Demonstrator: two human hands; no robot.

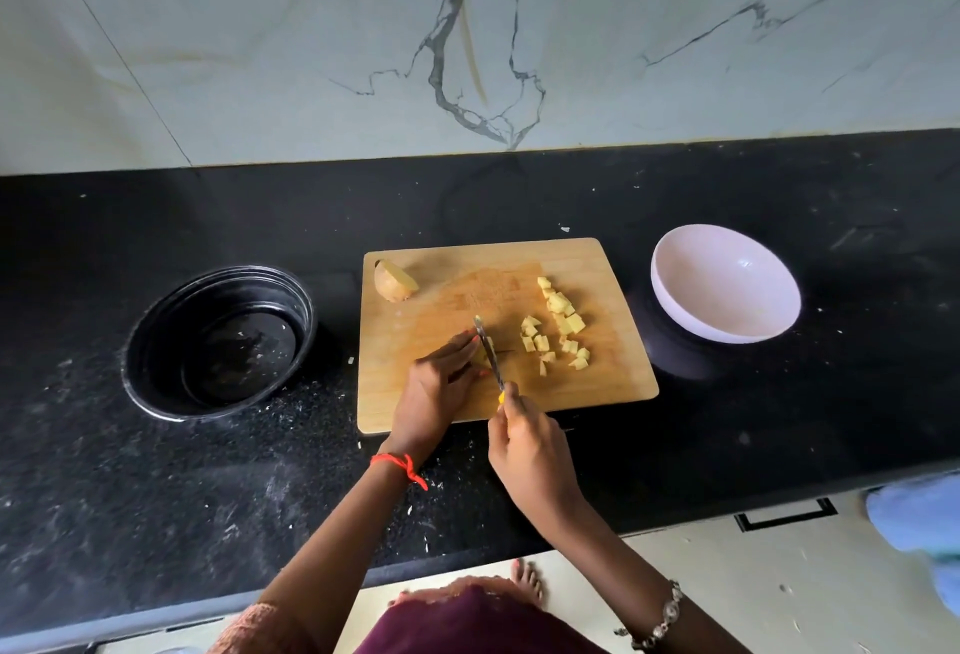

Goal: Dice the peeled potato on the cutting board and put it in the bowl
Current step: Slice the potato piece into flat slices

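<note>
Knife in right hand points away along the cutting board, left fingers pinning the potato piece.

My counter is black stone, speckled and dusted with pale scraps, mostly toward its left and near edge. Three things sit directly on it. The wooden cutting board lies in the middle, straight in front of me. A black round container stands to the left of the board, apart from it. A white bowl rests to the right of the board, tilted a little, also not touching it.
</note>
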